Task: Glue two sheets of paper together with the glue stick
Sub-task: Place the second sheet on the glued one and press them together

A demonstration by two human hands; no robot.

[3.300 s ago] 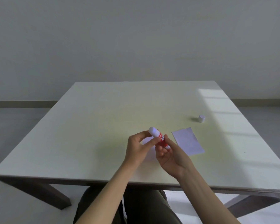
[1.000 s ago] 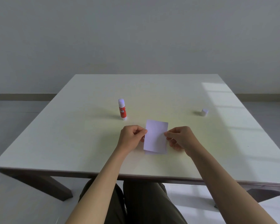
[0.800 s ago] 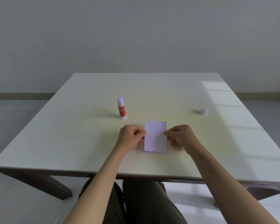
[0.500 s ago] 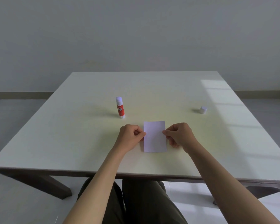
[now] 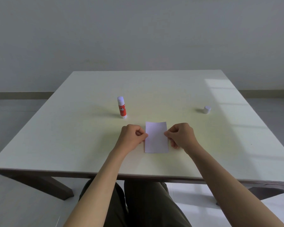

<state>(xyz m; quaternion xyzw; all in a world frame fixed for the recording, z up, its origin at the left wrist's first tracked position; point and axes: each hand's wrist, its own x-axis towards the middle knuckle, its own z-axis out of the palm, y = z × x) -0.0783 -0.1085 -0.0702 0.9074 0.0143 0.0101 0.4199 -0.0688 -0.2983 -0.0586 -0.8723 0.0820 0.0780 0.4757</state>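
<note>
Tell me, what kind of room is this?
Probably a plain room at home or in an office, though that is hard to tell. It shows one pale table, a bare grey wall, and sunlight striping the table as if through a window.

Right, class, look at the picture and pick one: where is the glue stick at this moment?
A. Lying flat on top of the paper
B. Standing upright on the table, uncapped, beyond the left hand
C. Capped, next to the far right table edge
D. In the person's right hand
B: the glue stick stands upright on the table beyond the left hand, with its cap sitting apart to the right, while both hands pinch the paper.
</note>
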